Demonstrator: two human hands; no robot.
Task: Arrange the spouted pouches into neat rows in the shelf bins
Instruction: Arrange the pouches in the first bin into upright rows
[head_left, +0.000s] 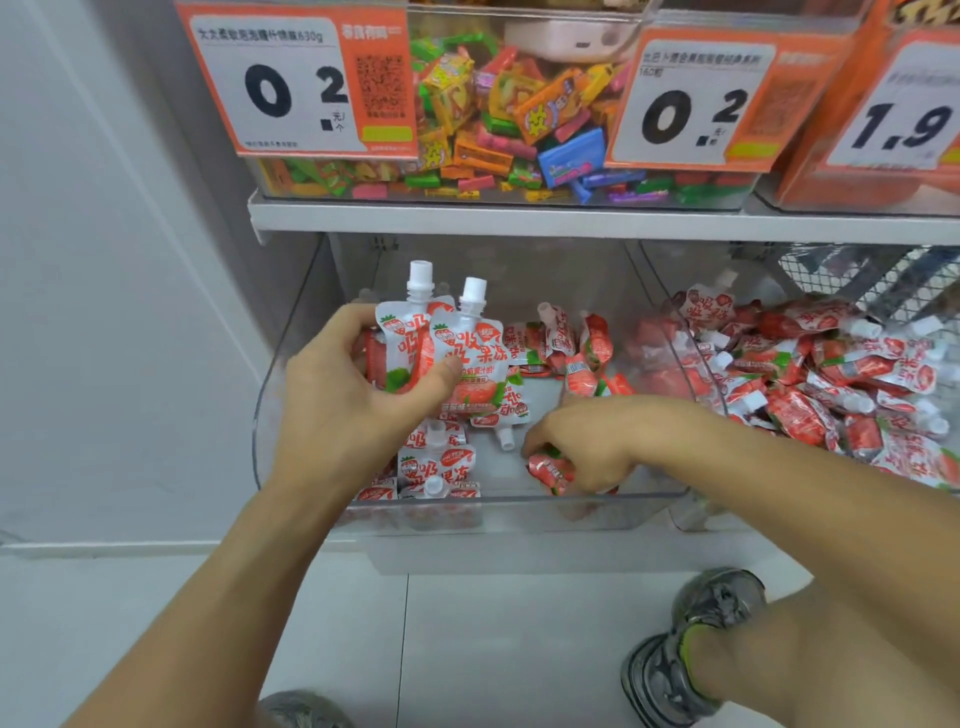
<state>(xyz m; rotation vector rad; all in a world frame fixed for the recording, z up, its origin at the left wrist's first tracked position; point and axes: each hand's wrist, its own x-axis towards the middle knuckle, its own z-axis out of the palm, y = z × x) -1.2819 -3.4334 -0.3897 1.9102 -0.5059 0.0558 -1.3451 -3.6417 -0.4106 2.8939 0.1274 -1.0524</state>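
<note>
Two spouted pouches (457, 353) stand upright in the left grip (353, 395); the right grip (576, 441) pinches one pouch (548, 470) inside the clear bin (519, 512), holding perhaps a dozen more.

Landmark: clear bin (291, 332) under shelf (519, 218). My left hand (353, 395) at bin's left, gripping two upright pouches (467, 353). My right hand (582, 447) inside bin, front right, on single pouch (548, 470). Loose pouches (566, 343) at bin's back. Heaped bin (831, 374) right of it. Candy bin (519, 114) above.
</note>
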